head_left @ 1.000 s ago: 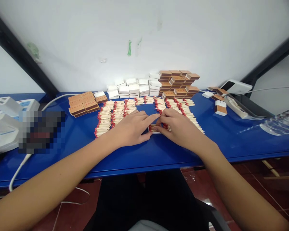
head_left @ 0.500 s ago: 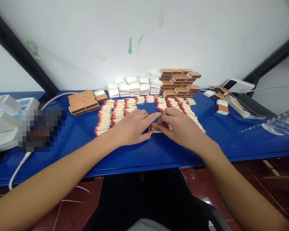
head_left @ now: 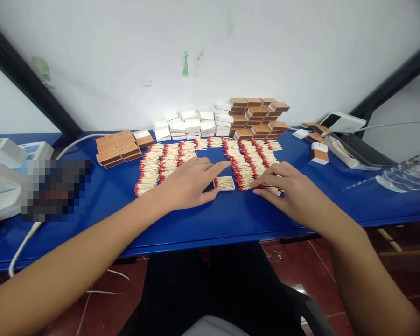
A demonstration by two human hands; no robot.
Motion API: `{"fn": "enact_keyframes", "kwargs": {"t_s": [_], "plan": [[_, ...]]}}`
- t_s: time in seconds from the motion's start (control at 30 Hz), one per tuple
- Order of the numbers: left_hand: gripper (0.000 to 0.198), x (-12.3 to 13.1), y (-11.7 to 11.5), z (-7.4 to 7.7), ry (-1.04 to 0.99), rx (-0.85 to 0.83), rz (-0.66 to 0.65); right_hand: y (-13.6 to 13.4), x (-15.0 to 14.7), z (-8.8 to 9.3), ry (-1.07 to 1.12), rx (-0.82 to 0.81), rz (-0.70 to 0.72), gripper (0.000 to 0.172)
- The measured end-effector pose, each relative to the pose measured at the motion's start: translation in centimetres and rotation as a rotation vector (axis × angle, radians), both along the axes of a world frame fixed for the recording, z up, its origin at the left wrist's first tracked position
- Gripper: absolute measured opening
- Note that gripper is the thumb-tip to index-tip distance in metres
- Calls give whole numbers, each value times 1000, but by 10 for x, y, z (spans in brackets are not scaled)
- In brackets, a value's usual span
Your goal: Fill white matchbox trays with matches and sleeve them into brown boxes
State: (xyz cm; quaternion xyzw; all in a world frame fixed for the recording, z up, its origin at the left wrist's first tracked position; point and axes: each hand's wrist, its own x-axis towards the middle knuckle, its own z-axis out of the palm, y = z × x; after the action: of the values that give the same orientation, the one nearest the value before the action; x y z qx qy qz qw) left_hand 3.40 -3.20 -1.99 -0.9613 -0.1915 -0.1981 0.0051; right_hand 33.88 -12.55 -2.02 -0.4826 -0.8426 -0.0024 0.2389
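— Item one: shallow rectangular card tray (head_left: 224, 183)?
— On glossy blue bench (head_left: 231, 219), bracketed by left hand (head_left: 189, 184), fingers loose, unclosed.
— Right hand (head_left: 294, 193)?
— Fingers spread flat on slim red-tipped wooden matchsticks (head_left: 247, 168).

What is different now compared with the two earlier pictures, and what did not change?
The right hand left the small tray and moved right; its fingertips now lie on the near end of the right-hand rows of matches. The tray, holding some matches, is now uncovered. The left hand stayed at the tray's left end, index finger stretched past it. The stacked boxes stayed as they were.
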Motion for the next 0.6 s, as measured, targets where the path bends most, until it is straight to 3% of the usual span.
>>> {"fn": "enact_keyframes", "kwargs": {"t_s": [0.6], "plan": [[57,0,-1,2,0,4,18,0,-2,1,7,-151,14,22]]}}
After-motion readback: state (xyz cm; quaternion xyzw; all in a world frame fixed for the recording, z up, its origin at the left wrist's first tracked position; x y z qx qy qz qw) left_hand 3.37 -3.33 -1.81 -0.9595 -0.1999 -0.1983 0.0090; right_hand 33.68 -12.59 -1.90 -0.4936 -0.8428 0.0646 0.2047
